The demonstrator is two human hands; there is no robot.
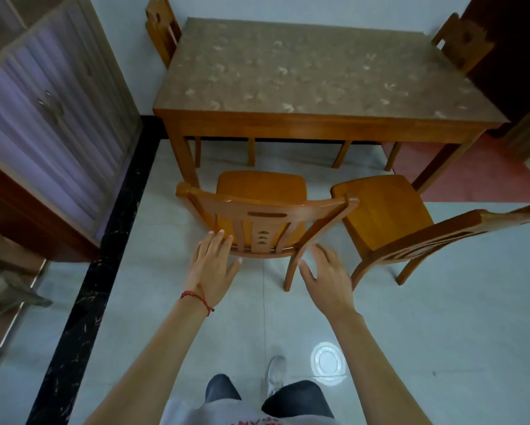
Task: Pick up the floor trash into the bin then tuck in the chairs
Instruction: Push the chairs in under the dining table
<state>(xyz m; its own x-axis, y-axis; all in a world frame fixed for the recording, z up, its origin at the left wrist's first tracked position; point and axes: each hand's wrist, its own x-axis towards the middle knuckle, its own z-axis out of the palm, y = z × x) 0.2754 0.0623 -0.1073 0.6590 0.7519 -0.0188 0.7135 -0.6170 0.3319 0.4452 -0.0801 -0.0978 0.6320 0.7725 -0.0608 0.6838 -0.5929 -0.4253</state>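
Both hands are spread open and nothing is gripped. The left hand (213, 265) is held by the backrest of the near chair (265, 207), fingertips just at its lower rail; the right hand (326, 277) is kept just beside its right rear leg. A second chair (386, 210) stands at three o'clock of it, the table (319, 78) at twelve o'clock.

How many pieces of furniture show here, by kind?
Chairs: 4: near left, near right, far left, far right
Table: 1
Cabinet: 1
Total: 6
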